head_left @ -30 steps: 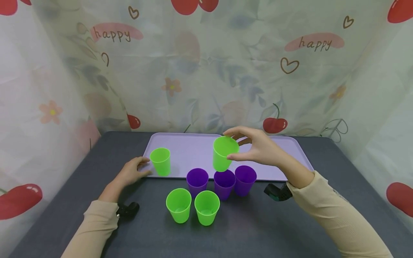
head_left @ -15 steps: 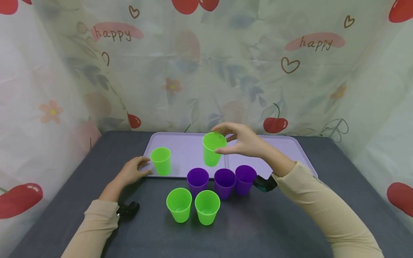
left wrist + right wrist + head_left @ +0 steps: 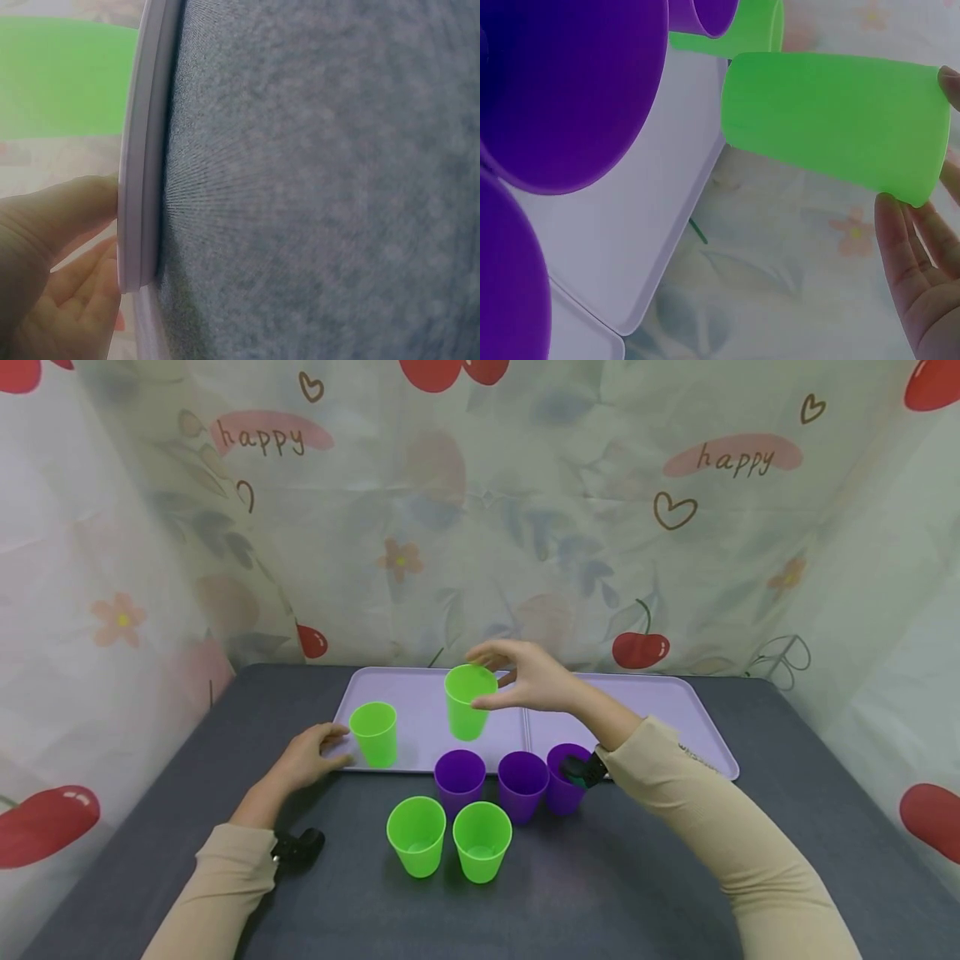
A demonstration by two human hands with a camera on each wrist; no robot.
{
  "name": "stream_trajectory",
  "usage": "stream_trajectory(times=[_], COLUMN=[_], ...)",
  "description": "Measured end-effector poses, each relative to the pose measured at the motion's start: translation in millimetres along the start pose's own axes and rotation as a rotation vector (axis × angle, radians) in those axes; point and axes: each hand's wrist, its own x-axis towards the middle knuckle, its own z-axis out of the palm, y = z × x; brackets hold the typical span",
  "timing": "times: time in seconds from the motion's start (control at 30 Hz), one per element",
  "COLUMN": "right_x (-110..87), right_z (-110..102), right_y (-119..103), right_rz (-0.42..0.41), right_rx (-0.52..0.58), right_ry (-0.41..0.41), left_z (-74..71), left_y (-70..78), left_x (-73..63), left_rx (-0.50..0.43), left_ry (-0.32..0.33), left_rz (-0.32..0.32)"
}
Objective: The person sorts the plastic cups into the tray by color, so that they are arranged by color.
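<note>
My right hand holds a green cup near its rim, thumb on the near side and fingers behind. The cup hangs upright over the left lilac tray; in the right wrist view the fingertips meet the rim of the green cup. My left hand rests at the left tray's front left corner, fingers relaxed. Beside it, a second green cup stands on that tray. The left wrist view shows the thumb against the tray's edge.
Three purple cups stand in a row along the trays' front edge. Nearer to me are two more green cups on the dark grey table. Another lilac tray adjoins on the right. A patterned cloth hangs behind.
My right hand has carried the green cup leftward and slightly back, from above the purple cups to over the left tray. The left hand has stayed in place.
</note>
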Motion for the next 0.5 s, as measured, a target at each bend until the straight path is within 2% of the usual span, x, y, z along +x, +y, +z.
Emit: stream_trajectory(times=[0.27,0.5], right_x=[15.5,27.1], right_z=[8.0,16.5], right_y=[2.9,8.5], right_rz=[-0.002,-0.005], right_rx=[-0.015,-0.015], right_ry=[-0.023,-0.047], left_z=[-0.9,1.2], left_y=[0.9,-8.9], left_x=[-1.3,-0.1], left_rx=[-0.011,-0.032], left_ry=[0.002,0.035], left_rz=[0.004,0.069])
